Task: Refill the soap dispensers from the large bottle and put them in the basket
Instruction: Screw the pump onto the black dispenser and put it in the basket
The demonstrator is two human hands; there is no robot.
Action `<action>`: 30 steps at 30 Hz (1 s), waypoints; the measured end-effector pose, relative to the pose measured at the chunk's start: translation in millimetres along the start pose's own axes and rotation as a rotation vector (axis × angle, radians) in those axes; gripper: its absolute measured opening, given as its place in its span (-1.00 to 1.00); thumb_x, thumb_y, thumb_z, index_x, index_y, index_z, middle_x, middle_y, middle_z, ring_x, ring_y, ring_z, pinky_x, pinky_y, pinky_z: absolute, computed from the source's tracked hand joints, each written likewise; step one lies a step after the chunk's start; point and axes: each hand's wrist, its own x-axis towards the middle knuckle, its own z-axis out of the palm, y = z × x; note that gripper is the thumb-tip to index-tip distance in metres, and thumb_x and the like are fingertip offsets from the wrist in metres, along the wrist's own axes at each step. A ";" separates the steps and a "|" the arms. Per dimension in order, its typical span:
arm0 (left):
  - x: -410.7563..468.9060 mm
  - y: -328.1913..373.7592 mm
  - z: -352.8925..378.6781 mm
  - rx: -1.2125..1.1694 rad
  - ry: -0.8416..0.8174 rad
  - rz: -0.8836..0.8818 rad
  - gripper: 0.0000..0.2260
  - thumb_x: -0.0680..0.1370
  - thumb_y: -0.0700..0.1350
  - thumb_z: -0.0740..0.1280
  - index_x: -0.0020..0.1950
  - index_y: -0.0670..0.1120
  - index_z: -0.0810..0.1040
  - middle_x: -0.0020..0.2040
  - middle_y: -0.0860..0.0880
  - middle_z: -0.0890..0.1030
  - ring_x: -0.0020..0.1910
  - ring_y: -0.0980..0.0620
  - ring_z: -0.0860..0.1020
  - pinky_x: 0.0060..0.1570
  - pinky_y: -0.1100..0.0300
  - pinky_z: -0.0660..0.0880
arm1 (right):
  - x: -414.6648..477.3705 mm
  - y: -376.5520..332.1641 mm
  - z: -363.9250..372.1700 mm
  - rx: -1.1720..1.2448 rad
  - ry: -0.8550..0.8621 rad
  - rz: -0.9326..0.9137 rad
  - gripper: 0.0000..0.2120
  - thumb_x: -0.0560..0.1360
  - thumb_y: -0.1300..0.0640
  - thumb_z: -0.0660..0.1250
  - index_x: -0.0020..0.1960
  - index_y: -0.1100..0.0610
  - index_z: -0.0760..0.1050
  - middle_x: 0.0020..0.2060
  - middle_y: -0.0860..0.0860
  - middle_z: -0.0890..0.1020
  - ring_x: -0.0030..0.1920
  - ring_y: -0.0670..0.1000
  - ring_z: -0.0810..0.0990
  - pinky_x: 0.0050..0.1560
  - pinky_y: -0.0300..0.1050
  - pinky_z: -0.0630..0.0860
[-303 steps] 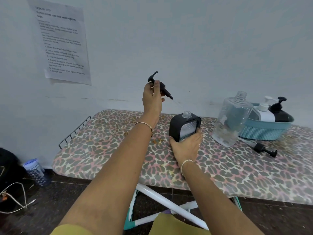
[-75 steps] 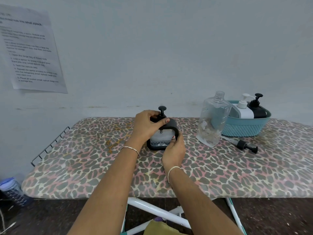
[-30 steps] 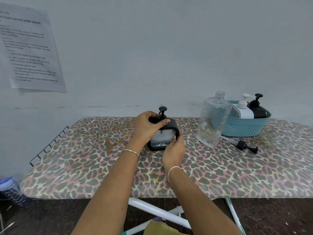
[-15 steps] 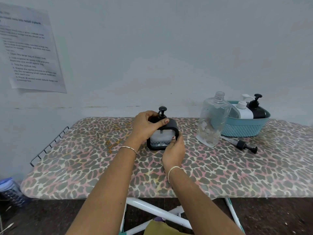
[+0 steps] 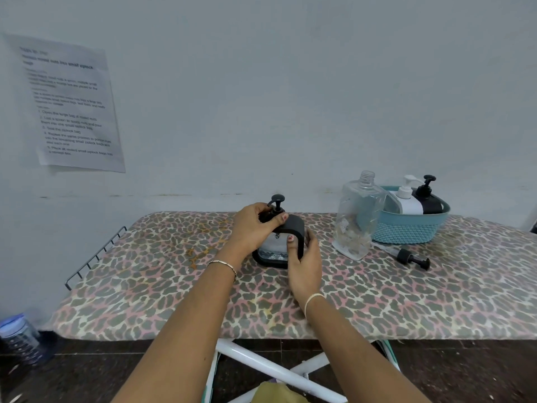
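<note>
The right hand [image 5: 305,261] is gripping the dispenser [image 5: 279,242] to steady it while the left hand [image 5: 254,228] is pinching the pump [image 5: 276,206], apparently screwing it on.

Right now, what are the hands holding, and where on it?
Both hold the black soap dispenser: left hand grips its pump top, right hand its right side.

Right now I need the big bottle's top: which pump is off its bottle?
The black pump lying on its side on the board before the basket; the other three stand upright.
</note>
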 end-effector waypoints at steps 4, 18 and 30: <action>-6.7 16.9 3.1 -0.008 -0.086 0.011 -0.68 0.50 0.10 0.40 0.15 -0.06 0.61 0.06 0.06 0.63 0.08 0.13 0.56 0.02 0.34 0.41 | -9.0 2.6 -26.7 0.003 0.032 -0.093 -0.29 0.48 -0.39 0.10 0.45 0.07 0.24 0.31 -0.01 0.45 0.30 -0.03 0.43 0.32 -0.03 0.39; -25.8 114.6 74.0 -0.088 -0.200 0.157 -0.56 0.41 0.12 0.49 0.17 -0.11 0.63 0.05 0.01 0.68 0.05 0.14 0.61 0.15 0.18 0.53 | -8.4 -2.8 -137.6 0.079 0.474 -0.197 -0.46 0.46 -0.29 0.17 0.17 0.14 0.40 -0.05 -0.03 0.52 -0.08 -0.08 0.50 -0.07 -0.25 0.39; -6.5 188.9 150.9 0.017 -0.151 0.171 -0.65 0.39 0.13 0.51 0.01 -0.10 0.67 -0.05 -0.02 0.68 -0.05 0.07 0.62 -0.07 0.24 0.51 | 34.2 -0.3 -204.5 -0.009 0.613 -0.199 -0.44 0.42 -0.30 0.18 0.16 0.15 0.32 -0.06 0.00 0.48 -0.09 0.05 0.50 -0.08 0.00 0.48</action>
